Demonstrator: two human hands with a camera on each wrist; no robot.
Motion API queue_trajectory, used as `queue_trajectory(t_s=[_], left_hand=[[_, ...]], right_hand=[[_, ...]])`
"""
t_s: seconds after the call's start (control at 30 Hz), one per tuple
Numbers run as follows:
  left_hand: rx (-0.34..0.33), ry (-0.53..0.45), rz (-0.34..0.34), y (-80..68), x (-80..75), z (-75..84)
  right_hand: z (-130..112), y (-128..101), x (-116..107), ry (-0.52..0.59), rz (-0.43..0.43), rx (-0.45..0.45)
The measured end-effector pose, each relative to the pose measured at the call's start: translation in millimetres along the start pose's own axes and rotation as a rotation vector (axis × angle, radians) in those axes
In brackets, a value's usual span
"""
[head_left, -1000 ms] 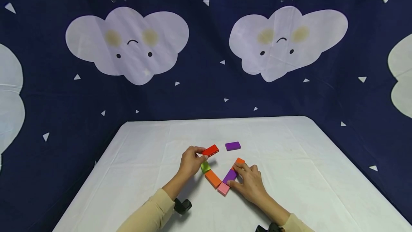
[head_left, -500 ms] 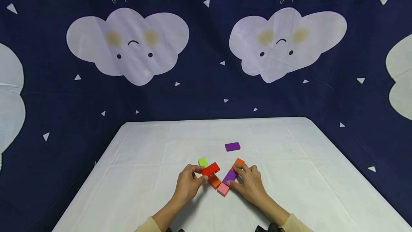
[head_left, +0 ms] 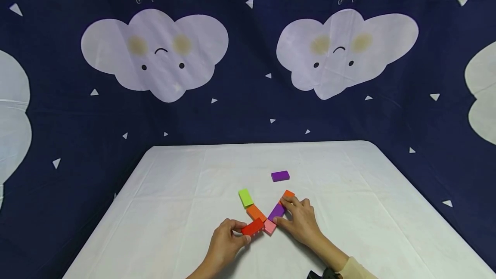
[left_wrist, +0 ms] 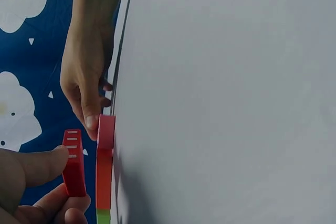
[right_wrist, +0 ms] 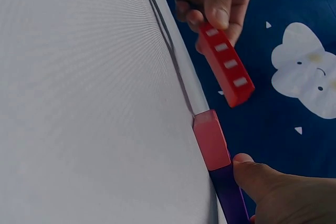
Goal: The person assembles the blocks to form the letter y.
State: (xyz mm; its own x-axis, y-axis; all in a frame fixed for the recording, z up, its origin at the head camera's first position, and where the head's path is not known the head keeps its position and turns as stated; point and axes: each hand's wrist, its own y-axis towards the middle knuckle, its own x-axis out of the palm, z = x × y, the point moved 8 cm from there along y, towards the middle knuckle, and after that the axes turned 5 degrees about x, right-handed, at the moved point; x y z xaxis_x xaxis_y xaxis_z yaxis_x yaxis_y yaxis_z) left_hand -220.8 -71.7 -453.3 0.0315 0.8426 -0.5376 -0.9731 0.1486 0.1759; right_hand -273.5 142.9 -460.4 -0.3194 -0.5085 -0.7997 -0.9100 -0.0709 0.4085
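A: Where is the red rectangular block with white dashes (head_left: 253, 227)?

B: In the left hand (head_left: 226, 244), fingers pinched on it, held just above the white-clothed surface (head_left: 174, 210) beside the pink square block (head_left: 269, 226).

A: And the right hand (head_left: 301, 221)?

B: Its fingers lie straight, pressing the purple block in the row (head_left: 277, 211) and the orange block at the far end (head_left: 288, 194).

A: How far along?

B: A V already stands: lime-green block (head_left: 245, 197), orange block (head_left: 256, 212), pink, purple, orange. I'd judge the red one unplaced, and the loose purple block (head_left: 280, 176) untouched.

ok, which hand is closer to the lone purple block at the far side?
Right. The right hand rests on the block row just below the lone purple block; the left hand, pinching the red block, sits lower and further left.
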Motion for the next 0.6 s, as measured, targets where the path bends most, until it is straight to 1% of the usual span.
queue_trajectory(t_s=[0.1, 0.27, 0.33, 0.47, 0.6], left_hand=[[-0.018, -0.004, -0.017, -6.2, 2.0, -1.8], [-0.05, -0.025, -0.054, -11.4, 6.4, -6.8], [-0.053, -0.037, -0.068, -12.7, 8.3, -9.0], [-0.02, -0.035, -0.07, -13.4, 9.8, -10.1], [0.023, 0.022, -0.053, -13.8, 9.0, -9.4]], right_hand=[[-0.3, -0.2, 0.4, 0.0, -0.003, 0.001], [0.0, 0.3, 0.8, 0.0, -0.013, 0.008], [-0.3, 0.4, 0.9, -0.002, -0.014, 0.007], [-0.9, 0.7, 0.0, -0.002, -0.007, 0.002], [-0.9, -0.1, -0.6, 0.002, 0.001, -0.001]])
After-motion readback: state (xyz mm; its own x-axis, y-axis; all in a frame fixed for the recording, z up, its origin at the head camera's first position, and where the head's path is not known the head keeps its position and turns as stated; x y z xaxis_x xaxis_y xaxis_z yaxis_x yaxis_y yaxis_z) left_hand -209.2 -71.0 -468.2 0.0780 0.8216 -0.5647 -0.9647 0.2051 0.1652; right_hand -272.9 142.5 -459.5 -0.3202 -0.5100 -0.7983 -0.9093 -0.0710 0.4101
